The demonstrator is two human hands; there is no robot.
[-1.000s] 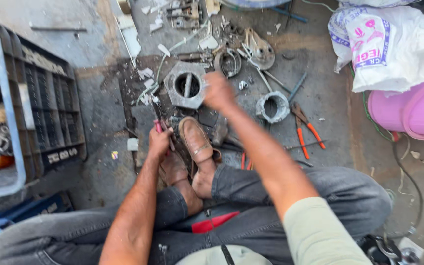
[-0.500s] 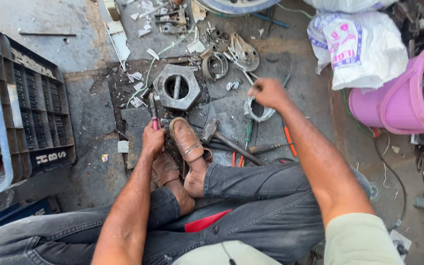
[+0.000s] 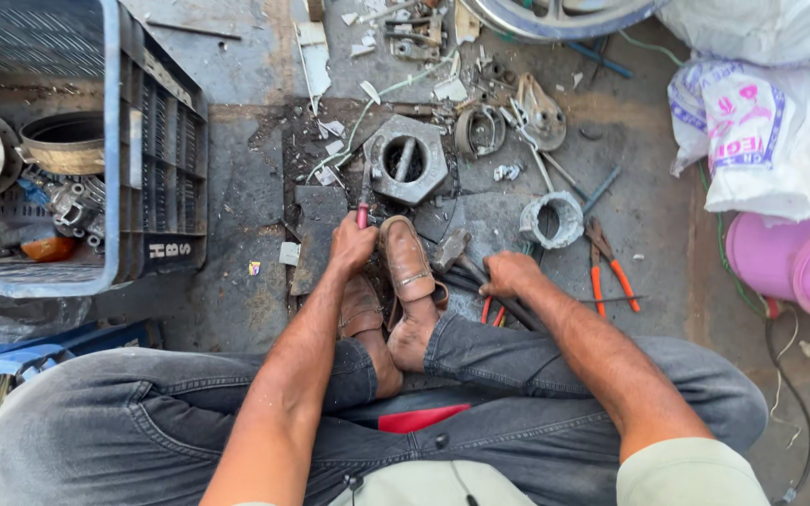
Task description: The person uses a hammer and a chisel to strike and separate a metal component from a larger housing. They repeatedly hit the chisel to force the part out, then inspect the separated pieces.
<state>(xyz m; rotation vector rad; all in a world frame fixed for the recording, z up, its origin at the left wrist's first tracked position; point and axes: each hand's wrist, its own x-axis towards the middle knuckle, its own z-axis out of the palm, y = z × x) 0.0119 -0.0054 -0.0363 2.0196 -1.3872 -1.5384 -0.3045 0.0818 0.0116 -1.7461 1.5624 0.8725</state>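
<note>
Head view: left hand [image 3: 351, 245] clamps red-handled screwdriver [image 3: 365, 201], right hand [image 3: 508, 274] fists hammer [image 3: 457, 262]; hexagonal housing [image 3: 407, 159] at 12 o'clock, mis-strike risks fingers.

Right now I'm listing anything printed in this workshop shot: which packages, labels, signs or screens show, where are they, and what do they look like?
White plastic sack: upper right on the floor, bulging and crumpled, with pink and blue printing.
Dark plastic crate: left, slatted wall with pale raised lettering low on its side, beside a blue-rimmed bin holding metal parts.
No signs or screens show.
</note>
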